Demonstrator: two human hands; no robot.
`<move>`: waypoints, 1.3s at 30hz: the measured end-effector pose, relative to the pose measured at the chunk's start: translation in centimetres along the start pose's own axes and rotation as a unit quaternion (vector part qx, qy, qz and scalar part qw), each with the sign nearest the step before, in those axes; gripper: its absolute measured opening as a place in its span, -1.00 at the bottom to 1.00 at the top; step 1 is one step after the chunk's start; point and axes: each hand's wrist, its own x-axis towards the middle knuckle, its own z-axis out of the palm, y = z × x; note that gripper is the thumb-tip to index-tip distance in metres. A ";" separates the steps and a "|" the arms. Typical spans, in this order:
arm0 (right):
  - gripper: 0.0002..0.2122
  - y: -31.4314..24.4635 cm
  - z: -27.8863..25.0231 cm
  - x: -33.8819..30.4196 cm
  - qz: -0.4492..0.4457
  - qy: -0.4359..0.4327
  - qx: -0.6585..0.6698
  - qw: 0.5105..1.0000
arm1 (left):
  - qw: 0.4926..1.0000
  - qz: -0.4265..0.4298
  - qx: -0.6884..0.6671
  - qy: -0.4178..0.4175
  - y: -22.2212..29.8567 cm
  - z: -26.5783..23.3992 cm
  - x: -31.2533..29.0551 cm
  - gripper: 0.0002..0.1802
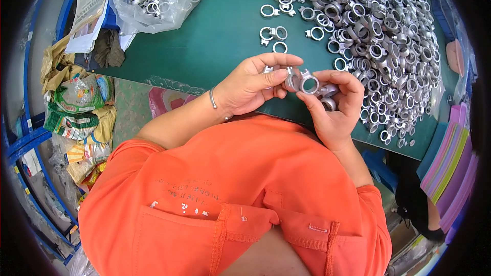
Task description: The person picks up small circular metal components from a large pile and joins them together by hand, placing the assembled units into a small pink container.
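Over the near edge of the green table, both my hands hold small silver metal ring clamps close together. My left hand [255,83] is closed, with thumb and forefinger pinching a ring clamp [292,82] seen nearly edge-on; part of another shows behind the thumb. Between the thumb and forefinger of my right hand [338,105] is a ring clamp [309,85] with its round opening facing up. More ring clamps [328,103] sit in the curled fingers of that hand. Just beyond, several loose ring clamps [280,47] lie on the table.
A large heap of ring clamps [378,46] covers the table's right side. At the back left stands a clear plastic bag [176,10] holding more of them, beside paper sheets [94,5]. Crumpled sacks [76,107] lie left of the green table [215,36]; striped coloured stacks [450,163] stand at right.
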 end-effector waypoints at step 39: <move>-0.49 0.4 0.3 -0.3 -0.095 0.019 -0.019 0.995 | 0.998 0.030 -0.026 0.049 -0.3 0.1 -0.5 -0.77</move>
